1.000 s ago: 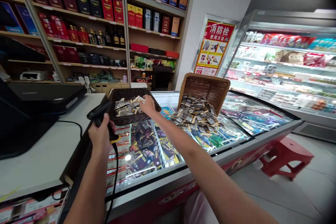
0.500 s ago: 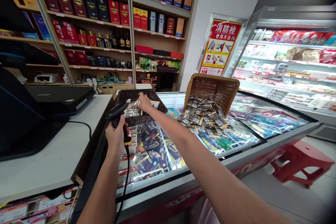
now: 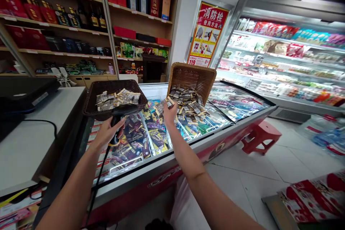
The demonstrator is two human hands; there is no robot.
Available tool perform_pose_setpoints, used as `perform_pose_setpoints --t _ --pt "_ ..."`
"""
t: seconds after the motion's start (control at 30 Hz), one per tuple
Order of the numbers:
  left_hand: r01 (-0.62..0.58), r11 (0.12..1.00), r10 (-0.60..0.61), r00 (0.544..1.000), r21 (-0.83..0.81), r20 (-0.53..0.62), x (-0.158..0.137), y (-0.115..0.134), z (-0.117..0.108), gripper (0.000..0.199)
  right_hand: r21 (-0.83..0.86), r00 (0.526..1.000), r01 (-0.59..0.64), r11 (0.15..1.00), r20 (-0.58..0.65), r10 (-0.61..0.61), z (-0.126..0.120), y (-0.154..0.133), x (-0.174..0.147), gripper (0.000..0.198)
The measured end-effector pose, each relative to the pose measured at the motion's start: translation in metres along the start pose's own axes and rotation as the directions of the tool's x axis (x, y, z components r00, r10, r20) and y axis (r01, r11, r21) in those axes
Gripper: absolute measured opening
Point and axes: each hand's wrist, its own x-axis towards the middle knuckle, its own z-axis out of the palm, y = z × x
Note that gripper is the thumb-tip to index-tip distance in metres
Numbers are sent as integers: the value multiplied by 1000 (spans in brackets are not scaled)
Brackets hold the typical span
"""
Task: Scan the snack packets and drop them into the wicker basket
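A black handheld barcode scanner (image 3: 124,110) is gripped by its handle in my left hand (image 3: 109,131), with its cord hanging down. Its head points right, just in front of the dark wicker basket (image 3: 90,97), which holds several small snack packets (image 3: 118,99). At the left edge of a heap of similar packets (image 3: 188,106), my right hand (image 3: 170,113) pinches a small snack packet (image 3: 170,100) between thumb and fingers. That heap spills from a brown wicker basket (image 3: 195,75) tipped on its side on the freezer's glass top.
Under both baskets is a glass-topped chest freezer (image 3: 161,158) full of wrapped goods. A white counter (image 3: 35,136) borders it on the left. A red stool (image 3: 261,136) stands on the floor to the right, before a lit refrigerated display (image 3: 280,64).
My right hand has moved from the dark basket to the heap at the tipped basket. The view has turned right and down, and the scanner is still in my left hand.
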Motion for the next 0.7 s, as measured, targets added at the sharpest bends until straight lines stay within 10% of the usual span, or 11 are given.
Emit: perform_pose_setpoints --t 0.23,0.7 --pt "-44 981 4 979 188 205 -6 4 10 50 33 998 -22 999 58 20 -3 2 -5 55" --pt "-54 992 27 973 111 228 -8 6 8 43 -6 994 17 1000 109 -16 -4 -2 -10 57"
